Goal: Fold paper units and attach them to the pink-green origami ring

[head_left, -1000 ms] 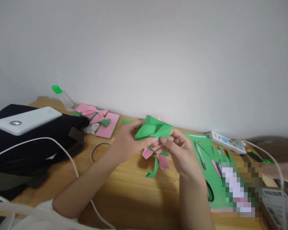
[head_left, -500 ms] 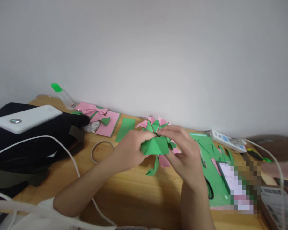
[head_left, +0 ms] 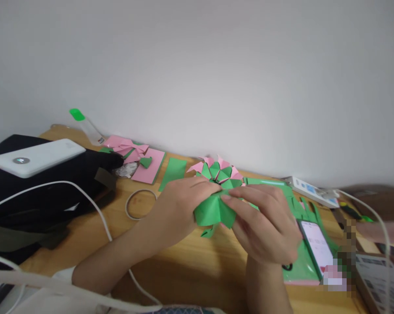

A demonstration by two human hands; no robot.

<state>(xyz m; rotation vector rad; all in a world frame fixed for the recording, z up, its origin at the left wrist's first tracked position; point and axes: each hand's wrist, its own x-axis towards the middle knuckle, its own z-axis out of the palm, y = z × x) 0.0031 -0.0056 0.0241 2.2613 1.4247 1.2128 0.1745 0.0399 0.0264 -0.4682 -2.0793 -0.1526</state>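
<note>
A folded piece of green paper (head_left: 213,211) is held between my two hands above the wooden table. My left hand (head_left: 185,203) grips its left side, fingers closed on it. The thumb and fingers of my right hand (head_left: 265,213) pinch its upper right part, where a crease runs down the middle. Just behind the paper stands a pink and green folded-paper flower (head_left: 216,169), its lower part hidden by the hands and the green paper. A curled green paper strip (head_left: 207,232) shows below the held piece.
Left of the hands lie a green paper rectangle (head_left: 173,171), a pink sheet (head_left: 151,168) with folded pieces, and a tape ring (head_left: 141,204). A white power bank (head_left: 39,157) rests on a black bag (head_left: 95,174). At right are a phone (head_left: 316,246) and a power strip (head_left: 311,191).
My right hand has shifted right and down, its fingers now pinching the green paper's upper edge. The green paper sits slightly lower and shows a middle crease; more of the flower is visible.
</note>
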